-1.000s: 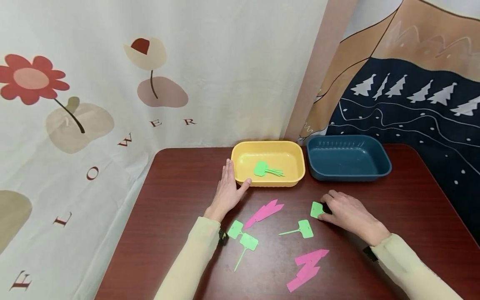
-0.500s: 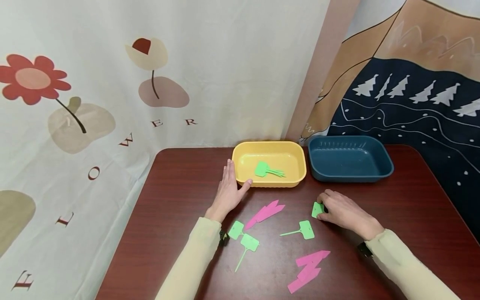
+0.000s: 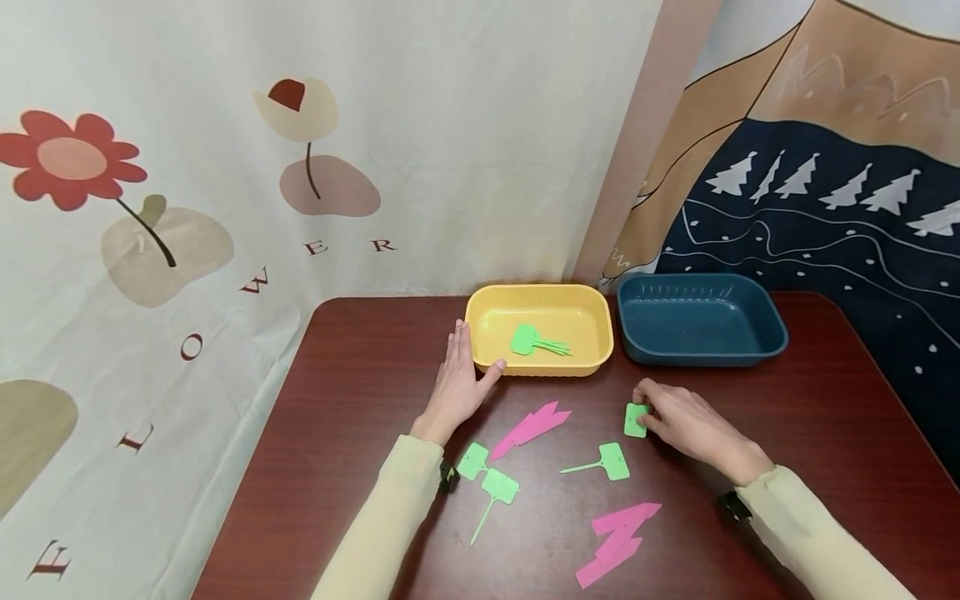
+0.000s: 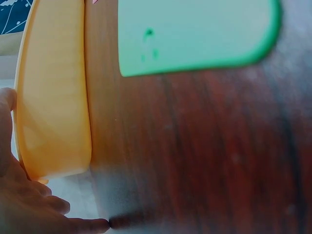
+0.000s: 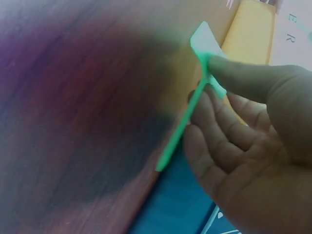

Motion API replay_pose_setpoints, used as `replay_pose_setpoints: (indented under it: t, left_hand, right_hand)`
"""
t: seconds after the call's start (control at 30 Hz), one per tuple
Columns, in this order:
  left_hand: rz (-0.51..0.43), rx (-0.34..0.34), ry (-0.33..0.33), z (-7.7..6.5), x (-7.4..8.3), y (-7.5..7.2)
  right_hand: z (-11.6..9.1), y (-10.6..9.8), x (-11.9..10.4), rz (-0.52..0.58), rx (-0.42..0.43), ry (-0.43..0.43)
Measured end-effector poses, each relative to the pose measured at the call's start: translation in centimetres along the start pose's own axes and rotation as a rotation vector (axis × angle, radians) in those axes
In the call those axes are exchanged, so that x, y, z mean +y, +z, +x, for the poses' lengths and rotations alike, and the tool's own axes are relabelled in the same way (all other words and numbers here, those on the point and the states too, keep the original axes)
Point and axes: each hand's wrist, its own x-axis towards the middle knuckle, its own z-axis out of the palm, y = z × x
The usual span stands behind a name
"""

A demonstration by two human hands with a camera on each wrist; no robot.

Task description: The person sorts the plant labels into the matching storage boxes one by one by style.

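The right grip (image 3: 688, 422) is closed, thumb and fingertips pinching 1 green tag (image 3: 632, 420); a loose tag (image 3: 615, 461) lies on the bench (image 3: 360, 392) at its 7 o'clock, the blue tray (image 3: 701, 358) at its 1. The left grip (image 3: 453, 392), fingers straight, thumb spread, touches the yellow tray's (image 3: 592, 333) 8 o'clock corner.
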Motion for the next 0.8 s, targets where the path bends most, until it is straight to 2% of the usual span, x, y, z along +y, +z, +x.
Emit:
replay_pose_setpoints:
  t: [0.13,0.47,0.8]
  left_hand:
    - [0.0,0.0,-0.001,0.0,-0.1,0.0]
    - [-0.004,0.001,0.0,-0.1,-0.1,0.0]
    - [-0.011,0.002,0.002,-0.1,-0.1,0.1]
  right_hand:
    - [0.0,0.0,-0.2,-0.002,0.056,-0.038]
    - [0.3,-0.6,-1.1,0.006,0.112,-0.085]
    - [1.7,-1.7,-3.6,0.013,0.186,-0.098]
